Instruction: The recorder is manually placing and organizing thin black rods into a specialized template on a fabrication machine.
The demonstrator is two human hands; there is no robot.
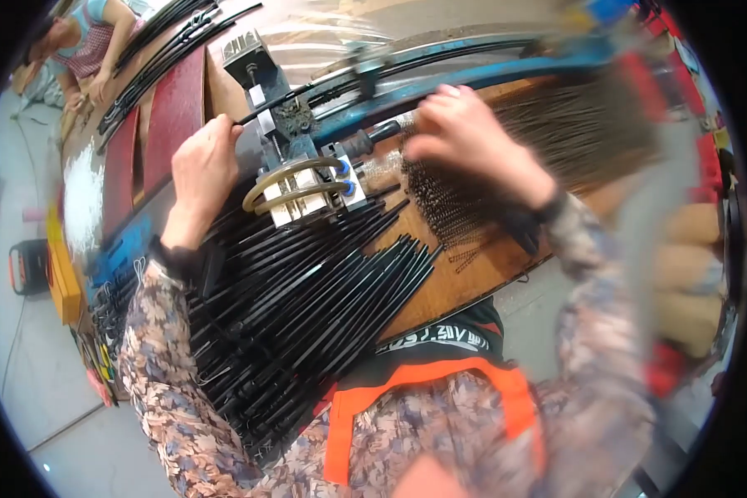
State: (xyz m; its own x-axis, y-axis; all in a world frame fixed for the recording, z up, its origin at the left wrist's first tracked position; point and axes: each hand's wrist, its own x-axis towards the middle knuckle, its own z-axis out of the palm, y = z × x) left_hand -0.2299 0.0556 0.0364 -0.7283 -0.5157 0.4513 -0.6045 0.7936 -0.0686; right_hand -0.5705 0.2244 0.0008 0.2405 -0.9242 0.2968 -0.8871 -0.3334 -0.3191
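My left hand (203, 162) is closed around the end of a thin black rod (282, 101). That rod runs rightward across the head of a metal clamping machine (290, 116), along its blue rail (456, 81). Air hoses (295, 176) loop over a silver block (311, 199) on the machine's near side. To the right, my right hand (465, 124) is raised near the rail with its fingers curled in; whatever it may hold is hidden. Beneath and beyond that hand lies a heap of long thin coiled springs (573, 133). A large pile of black rods (307, 290) lies below the machine.
Another person (100, 41) works at the far left beside more black rods (170, 58). Dark red boards (178, 108) lie left of the machine. A yellow box (61, 278) and hand tools stand at the left edge. The wooden tabletop (423, 282) ends just before my apron.
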